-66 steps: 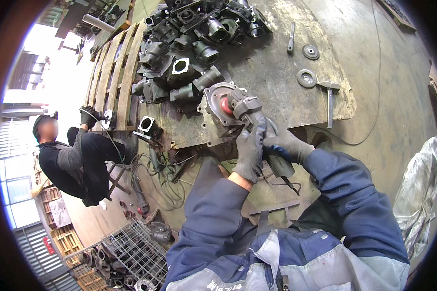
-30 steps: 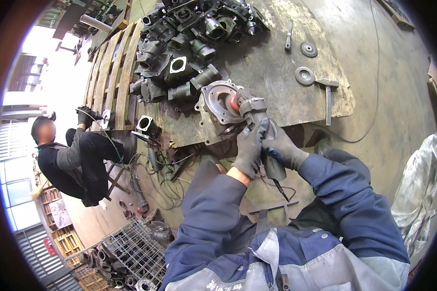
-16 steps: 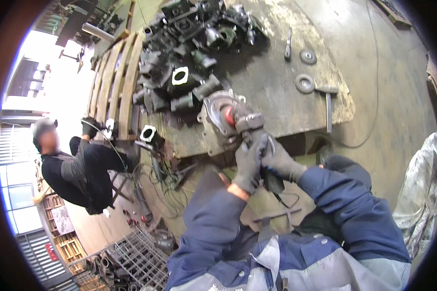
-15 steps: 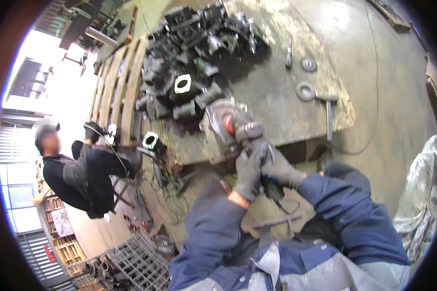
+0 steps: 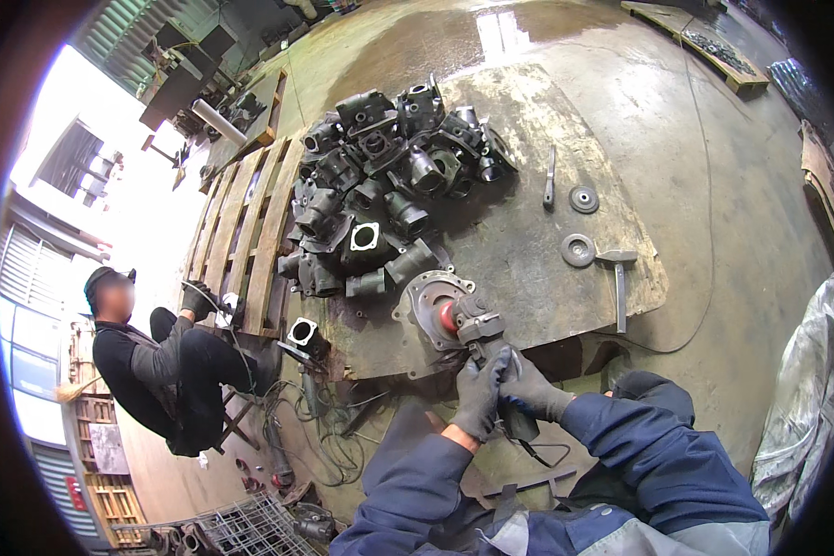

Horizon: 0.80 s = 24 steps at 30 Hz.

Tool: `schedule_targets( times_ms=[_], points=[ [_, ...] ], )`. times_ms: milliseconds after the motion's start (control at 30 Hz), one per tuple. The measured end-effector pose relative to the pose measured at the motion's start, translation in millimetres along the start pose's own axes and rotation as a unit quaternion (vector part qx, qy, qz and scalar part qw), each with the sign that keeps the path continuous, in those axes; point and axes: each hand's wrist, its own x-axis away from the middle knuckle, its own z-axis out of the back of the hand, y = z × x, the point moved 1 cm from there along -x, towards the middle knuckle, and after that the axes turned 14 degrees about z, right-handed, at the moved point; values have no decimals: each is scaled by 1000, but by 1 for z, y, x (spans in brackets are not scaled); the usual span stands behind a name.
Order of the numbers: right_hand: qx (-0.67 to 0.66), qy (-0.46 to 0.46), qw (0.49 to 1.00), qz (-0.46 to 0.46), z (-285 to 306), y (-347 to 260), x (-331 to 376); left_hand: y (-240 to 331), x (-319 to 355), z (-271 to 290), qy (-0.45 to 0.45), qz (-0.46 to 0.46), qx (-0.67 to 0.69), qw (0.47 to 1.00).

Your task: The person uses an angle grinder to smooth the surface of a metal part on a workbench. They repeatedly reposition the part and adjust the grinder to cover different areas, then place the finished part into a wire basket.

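The left hand [image 5: 477, 398] and the right hand [image 5: 536, 389], both gloved, are wrapped close together around the grinder [image 5: 479, 327], whose red wheel [image 5: 448, 316] sits at the opening of the metal casting [image 5: 425, 304] on the near edge of the board [image 5: 519, 269]. Good work here probably calls for a firm grip, light, even pressure (whether the wheel truly touches metal is hard to tell), and the cord [image 5: 535, 454] well clear of the wheel.

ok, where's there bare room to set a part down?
On the board, between casting pile, two discs and hammer; also its far end, beyond the slim tool. Crowded: left, under the pile; near edge, around flanged casting, grinder, left hand, right hand.
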Motion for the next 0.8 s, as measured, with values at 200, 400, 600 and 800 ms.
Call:
schedule_targets(
  times_ms=[200, 400, 600, 800],
  points=[
    [-56, 35, 998, -17, 1, -24, 7, 2, -3, -8, -4, 27, -24, 999],
    [6, -22, 999, 30, 1, -13, 1, -2, -4, -2, 18, 7, -27, 999],
    [-16, 53, 998, -2, 16, 15, -5, -12, -31, -7, -35, -1, -20, 999],
    [-14, 103, 994, 34, 30, 10, 0, -18, -44, -25, -111, 14, 24, 993]
  ],
)
